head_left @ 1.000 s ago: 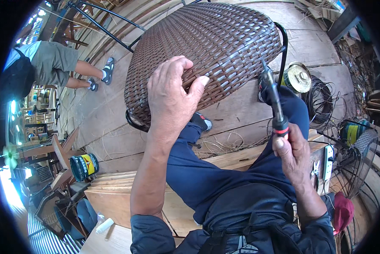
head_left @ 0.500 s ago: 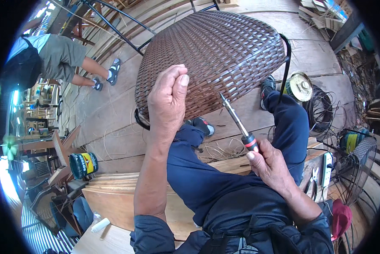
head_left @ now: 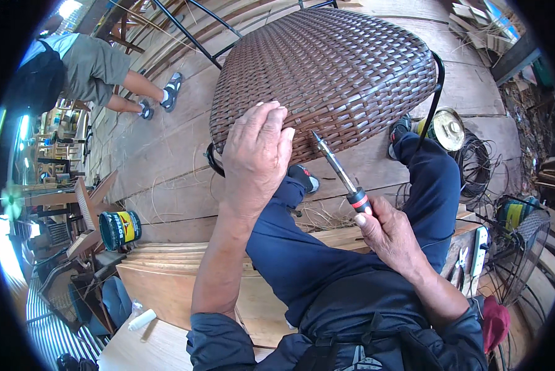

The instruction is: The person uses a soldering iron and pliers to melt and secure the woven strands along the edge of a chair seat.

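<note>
In front of me stands a piece of woven brown wicker furniture (head_left: 333, 68) on a black metal frame. My left hand (head_left: 259, 145) lies against its near edge with the fingers stretched out and slightly apart, the fingertips over the weave. A soldering iron (head_left: 339, 171) with a black and red handle is gripped in my right hand (head_left: 390, 235). Its pointed metal tip is close to the lower edge of the weave, right of my left fingers; whether it touches cannot be made out. The underside of the wicker is hidden.
At the far left a person (head_left: 98, 74) stands in shorts and sandals. A tin (head_left: 447, 128) and coiled dark strands (head_left: 475, 164) lie right of my leg. Cutters (head_left: 461, 260) and a power strip (head_left: 479, 250) are at lower right. Stacked boards (head_left: 166, 284) lie below my left arm.
My left hand has opened from curled fingers and come down onto the wicker edge. The soldering iron has shifted slightly left and up. The view has shifted a little.
</note>
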{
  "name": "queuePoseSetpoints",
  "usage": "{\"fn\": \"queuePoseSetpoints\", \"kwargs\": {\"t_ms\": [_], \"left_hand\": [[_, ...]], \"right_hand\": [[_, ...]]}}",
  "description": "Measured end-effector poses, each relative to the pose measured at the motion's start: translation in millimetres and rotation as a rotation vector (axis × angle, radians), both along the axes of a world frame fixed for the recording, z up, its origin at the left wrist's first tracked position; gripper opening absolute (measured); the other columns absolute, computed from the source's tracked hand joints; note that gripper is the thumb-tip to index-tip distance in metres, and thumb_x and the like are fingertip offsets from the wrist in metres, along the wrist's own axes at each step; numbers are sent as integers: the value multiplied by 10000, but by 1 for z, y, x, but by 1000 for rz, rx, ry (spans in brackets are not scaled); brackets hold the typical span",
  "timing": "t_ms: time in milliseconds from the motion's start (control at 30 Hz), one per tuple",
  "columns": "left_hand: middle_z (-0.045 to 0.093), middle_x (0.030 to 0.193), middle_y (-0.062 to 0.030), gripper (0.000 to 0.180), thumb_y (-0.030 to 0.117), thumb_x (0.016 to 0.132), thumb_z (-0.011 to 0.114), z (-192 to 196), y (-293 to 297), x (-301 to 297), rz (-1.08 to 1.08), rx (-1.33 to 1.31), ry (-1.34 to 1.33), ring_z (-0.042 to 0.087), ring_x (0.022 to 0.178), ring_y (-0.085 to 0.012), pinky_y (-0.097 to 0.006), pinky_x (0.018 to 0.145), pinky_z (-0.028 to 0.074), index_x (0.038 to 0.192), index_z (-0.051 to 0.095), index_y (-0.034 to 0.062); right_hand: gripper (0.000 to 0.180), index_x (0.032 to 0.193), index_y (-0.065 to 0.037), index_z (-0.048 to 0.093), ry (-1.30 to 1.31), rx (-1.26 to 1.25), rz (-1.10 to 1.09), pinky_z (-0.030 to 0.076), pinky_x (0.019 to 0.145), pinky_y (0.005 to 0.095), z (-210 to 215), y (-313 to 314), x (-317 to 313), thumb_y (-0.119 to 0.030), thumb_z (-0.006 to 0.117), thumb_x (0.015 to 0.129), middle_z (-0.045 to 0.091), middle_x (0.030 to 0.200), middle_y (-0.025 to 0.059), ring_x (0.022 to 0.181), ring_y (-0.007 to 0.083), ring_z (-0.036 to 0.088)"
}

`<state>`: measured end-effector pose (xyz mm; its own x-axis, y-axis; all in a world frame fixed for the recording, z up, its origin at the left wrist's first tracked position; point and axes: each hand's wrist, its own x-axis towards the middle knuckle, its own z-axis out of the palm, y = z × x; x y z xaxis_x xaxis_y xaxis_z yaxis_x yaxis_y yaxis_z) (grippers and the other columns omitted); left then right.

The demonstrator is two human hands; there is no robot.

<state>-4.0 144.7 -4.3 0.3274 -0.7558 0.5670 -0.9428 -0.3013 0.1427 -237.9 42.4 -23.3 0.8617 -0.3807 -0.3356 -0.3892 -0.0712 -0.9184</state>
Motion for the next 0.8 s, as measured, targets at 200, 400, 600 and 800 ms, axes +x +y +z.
{"fn": "queuePoseSetpoints", "kwargs": {"t_ms": [200,400,600,800], "left_hand": [[608,1072,-102,335,108,748,740,2,-1,0,-42,72,-130,615,1012,-277,-366,882,513,1047,615,23],[609,1053,-105,318,140,773,721,6,-1,3,-87,113,-191,634,975,-268,-348,832,538,1049,620,19],[615,1043,-100,303,153,786,708,1,-1,2,-64,109,-272,639,977,-257,-341,821,541,1043,626,15],[642,1058,-95,298,82,761,732,2,-3,2,-72,64,-272,670,927,-253,-337,789,559,1043,650,27]], "right_hand": [[303,1065,-3,519,-46,32,4,379,497,213,-6,1,2,-291,560,980,454,688,-31,573,38,422],[359,1074,17,547,29,27,18,483,623,367,-2,-2,5,-329,548,974,578,751,169,658,234,587],[343,1054,20,558,43,36,11,480,619,359,0,-2,8,-311,562,969,579,750,164,660,221,581],[326,1030,25,567,7,13,16,466,604,359,1,-5,10,-293,578,960,562,723,151,639,196,550]]}}
